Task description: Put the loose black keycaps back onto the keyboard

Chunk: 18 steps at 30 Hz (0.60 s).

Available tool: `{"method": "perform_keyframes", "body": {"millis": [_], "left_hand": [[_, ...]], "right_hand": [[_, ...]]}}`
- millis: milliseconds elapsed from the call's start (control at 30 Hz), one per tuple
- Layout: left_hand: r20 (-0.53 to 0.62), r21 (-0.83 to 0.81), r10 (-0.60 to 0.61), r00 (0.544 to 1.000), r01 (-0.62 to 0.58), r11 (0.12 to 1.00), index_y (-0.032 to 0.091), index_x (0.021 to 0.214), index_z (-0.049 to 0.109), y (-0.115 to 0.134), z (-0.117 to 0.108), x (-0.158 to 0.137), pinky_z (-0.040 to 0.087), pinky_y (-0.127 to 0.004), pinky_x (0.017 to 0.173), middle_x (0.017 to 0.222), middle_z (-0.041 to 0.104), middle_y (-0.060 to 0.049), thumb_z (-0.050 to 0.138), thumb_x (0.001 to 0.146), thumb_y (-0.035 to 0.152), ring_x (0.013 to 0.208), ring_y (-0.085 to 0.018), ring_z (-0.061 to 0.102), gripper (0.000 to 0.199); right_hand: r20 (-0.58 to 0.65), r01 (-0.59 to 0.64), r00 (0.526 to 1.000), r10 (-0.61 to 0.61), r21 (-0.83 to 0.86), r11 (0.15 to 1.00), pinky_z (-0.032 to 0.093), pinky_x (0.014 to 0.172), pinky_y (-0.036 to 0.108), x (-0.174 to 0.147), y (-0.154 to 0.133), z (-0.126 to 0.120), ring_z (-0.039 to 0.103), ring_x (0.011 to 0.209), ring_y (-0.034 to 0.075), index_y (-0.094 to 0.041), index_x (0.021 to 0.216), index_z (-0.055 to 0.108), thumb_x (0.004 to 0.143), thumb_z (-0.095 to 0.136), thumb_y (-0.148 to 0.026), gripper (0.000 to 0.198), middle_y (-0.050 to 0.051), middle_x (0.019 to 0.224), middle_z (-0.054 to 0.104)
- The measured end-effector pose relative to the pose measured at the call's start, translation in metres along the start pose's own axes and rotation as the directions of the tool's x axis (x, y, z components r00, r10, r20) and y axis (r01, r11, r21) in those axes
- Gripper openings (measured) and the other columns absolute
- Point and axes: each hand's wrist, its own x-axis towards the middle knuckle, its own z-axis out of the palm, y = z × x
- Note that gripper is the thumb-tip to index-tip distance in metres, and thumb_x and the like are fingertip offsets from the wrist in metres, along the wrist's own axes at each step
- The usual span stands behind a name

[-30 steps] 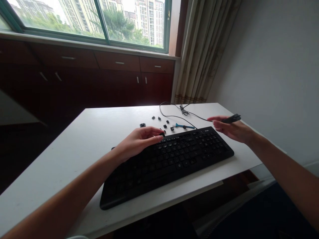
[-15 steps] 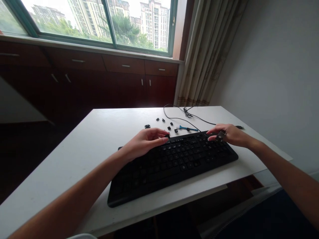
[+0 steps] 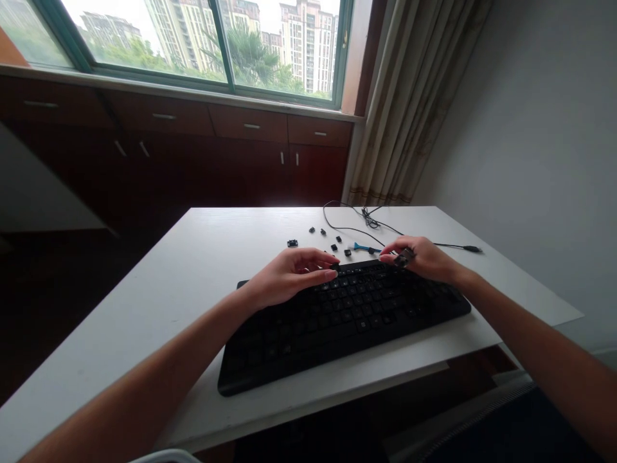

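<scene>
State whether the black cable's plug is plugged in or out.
Out: the black cable's plug lies on the white tabletop, with no socket around it.

The left forearm (image 3: 164, 373) slants in from the lower left, the right forearm (image 3: 525, 337) from the lower right, both bare. The left hand (image 3: 294, 276) stretches its thumb below curved fingers, tips close together; the right hand (image 3: 423, 257) points inward, thumb and forefinger foremost, other fingers partly hidden.

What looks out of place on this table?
Several small black pieces, apparently loose keycaps, lie scattered on the white table behind the keyboard, near a blue tool. They look odd because keycaps normally sit on the keyboard.
</scene>
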Motion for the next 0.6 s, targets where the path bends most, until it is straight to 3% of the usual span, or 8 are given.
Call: {"method": "perform_keyframes", "body": {"millis": [100,233,400,500,600], "left_hand": [[-0.009,0.018,0.006,1.000,-0.005,1.000,0.022,0.115,0.072,0.001,0.001,0.000,0.049,-0.024,0.074,0.095,0.071,-0.004,0.076,0.081,0.044,0.086,-0.015,0.063,0.041],[-0.018,0.054,0.000,1.000,0.001,0.999,0.021,0.114,0.073,0.003,0.001,-0.001,0.049,-0.025,0.072,0.094,0.071,-0.004,0.075,0.081,0.046,0.083,-0.016,0.063,0.041],[-0.010,0.050,0.018,1.000,-0.018,0.999,0.021,0.116,0.073,0.005,0.002,-0.001,0.053,-0.029,0.078,0.100,0.074,-0.006,0.073,0.082,0.046,0.090,-0.020,0.067,0.042],[-0.019,0.040,0.035,0.999,-0.034,0.999,0.019,0.116,0.072,0.005,0.003,-0.002,0.054,-0.032,0.081,0.102,0.074,-0.008,0.073,0.082,0.047,0.094,-0.022,0.068,0.043],[-0.016,0.020,0.043,0.999,-0.043,0.999,0.018,0.115,0.071,0.006,0.003,-0.002,0.056,-0.033,0.084,0.106,0.074,-0.009,0.073,0.082,0.046,0.098,-0.024,0.069,0.044]], "right_hand": [[-0.007,0.072,0.997,-0.072,-0.017,0.997,0.050,0.077,0.033,0.012,-0.013,0.017,0.066,0.085,0.021,-0.022,0.099,0.077,0.084,0.069,-0.042,0.027,0.005,0.095,0.073],[-0.095,0.181,0.978,-0.184,-0.043,0.983,0.048,0.064,0.031,0.014,-0.034,0.030,0.058,0.067,0.016,-0.019,0.109,0.074,0.088,0.066,-0.045,0.035,0.003,0.078,0.065],[-0.074,0.489,0.872,-0.484,0.079,0.869,0.053,0.078,0.033,0.003,-0.064,0.038,0.063,0.084,0.017,-0.022,0.125,0.068,0.098,0.053,-0.027,0.031,0.008,0.101,0.063],[-0.086,0.564,0.826,-0.558,0.148,0.812,0.055,0.080,0.033,0.001,-0.073,0.046,0.063,0.087,0.016,-0.029,0.138,0.058,0.098,0.053,-0.022,0.041,0.007,0.105,0.061],[-0.112,0.614,0.789,-0.604,0.132,0.778,0.057,0.081,0.035,0.001,-0.075,0.053,0.064,0.089,0.018,-0.031,0.134,0.061,0.092,0.066,-0.025,0.043,0.006,0.104,0.061]]}}
